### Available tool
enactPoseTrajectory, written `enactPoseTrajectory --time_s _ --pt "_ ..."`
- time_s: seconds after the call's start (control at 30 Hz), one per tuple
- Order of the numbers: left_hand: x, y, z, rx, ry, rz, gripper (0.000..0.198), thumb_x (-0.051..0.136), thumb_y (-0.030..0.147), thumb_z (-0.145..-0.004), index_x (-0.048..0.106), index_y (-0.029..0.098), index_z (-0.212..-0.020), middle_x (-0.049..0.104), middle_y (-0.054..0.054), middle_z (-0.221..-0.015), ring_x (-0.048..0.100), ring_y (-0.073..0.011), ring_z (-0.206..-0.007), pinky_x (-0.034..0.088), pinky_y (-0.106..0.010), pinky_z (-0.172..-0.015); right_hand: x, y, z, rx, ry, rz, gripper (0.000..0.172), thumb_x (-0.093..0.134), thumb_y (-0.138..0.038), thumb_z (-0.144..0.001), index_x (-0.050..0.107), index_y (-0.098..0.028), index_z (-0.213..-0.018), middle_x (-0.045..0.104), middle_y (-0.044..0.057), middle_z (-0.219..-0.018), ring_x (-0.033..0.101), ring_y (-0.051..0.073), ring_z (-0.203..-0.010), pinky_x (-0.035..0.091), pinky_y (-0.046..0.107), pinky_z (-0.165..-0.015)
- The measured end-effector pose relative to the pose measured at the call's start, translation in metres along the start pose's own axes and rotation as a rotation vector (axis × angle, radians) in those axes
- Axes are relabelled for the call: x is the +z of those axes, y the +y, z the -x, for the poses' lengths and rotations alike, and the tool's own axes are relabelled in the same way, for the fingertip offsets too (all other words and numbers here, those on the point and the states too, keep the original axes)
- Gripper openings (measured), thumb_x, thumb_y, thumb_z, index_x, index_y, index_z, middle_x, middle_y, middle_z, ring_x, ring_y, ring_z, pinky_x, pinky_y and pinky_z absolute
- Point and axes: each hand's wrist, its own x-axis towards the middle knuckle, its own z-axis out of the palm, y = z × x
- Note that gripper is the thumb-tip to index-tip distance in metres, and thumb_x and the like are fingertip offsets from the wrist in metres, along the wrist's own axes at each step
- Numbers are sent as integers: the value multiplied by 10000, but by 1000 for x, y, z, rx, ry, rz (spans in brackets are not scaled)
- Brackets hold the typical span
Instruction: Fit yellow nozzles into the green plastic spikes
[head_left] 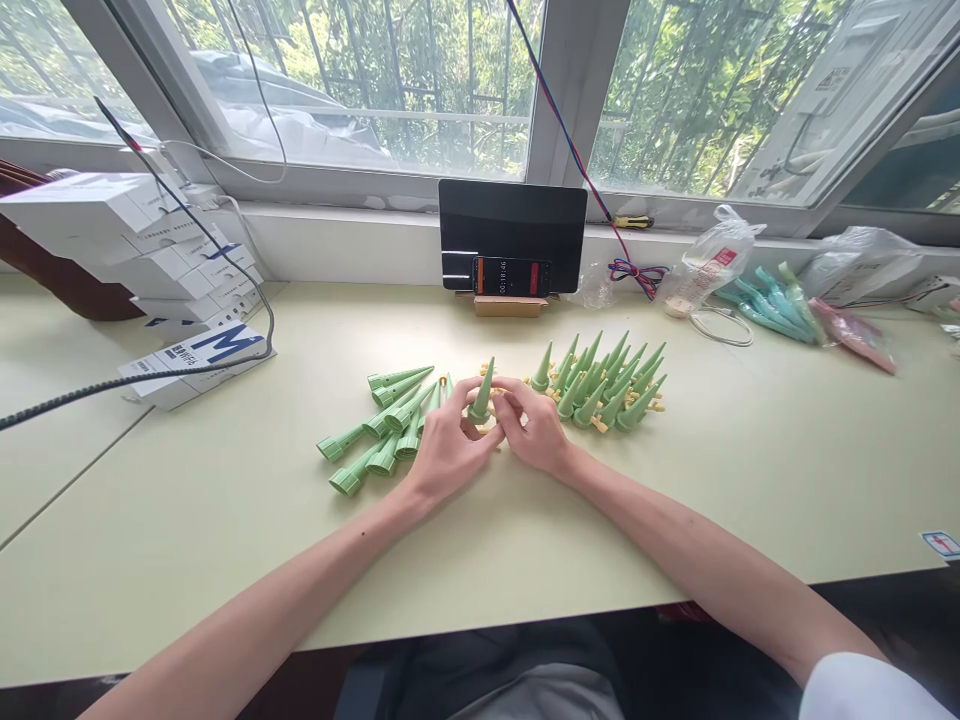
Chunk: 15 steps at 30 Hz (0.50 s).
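Green cone [482,392] stands upright, tip up, at the middle of the table [225,520], pinched at its base by 2 hands: left hand [448,445] and right hand [534,425] both close their fingertips on it. Lying cones [382,425] are heaped just left; standing cones [604,385] cluster just right.

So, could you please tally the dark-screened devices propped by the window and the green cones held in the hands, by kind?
tablet: 1
phone: 1
green cone, held upright between the left hand and the right hand: 1
Total: 3
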Motion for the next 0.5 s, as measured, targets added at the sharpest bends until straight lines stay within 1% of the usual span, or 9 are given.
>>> enactPoseTrajectory --time_s 0.17,0.3,0.5 --pt "0 1 0 -10 0 -15 337 653 318 -815 552 223 -1122 704 -12 -1015 538 -44 -454 419 -184 -447 0 0 -1 2 28 5 218 428 -308 -1009 555 -208 -1154 658 22 -764 605 135 -594 482 247 -581" --pt "1 0 1 -16 4 -6 333 660 328 -814 557 219 -1111 699 -11 -1009 583 -58 -476 432 -187 -459 0 -1 -2 4 25 -2 203 434 -290 -1002 547 -197 -1143 651 22 -784 607 125 -592 465 232 -560" --pt "1 -1 1 -9 19 -24 333 661 351 -813 561 218 -1101 706 -7 -972 564 -61 -465 431 -193 -454 0 0 -1 -25 12 -12 202 387 -258 -1015 526 -207 -1153 641 22 -773 604 134 -624 475 237 -588"
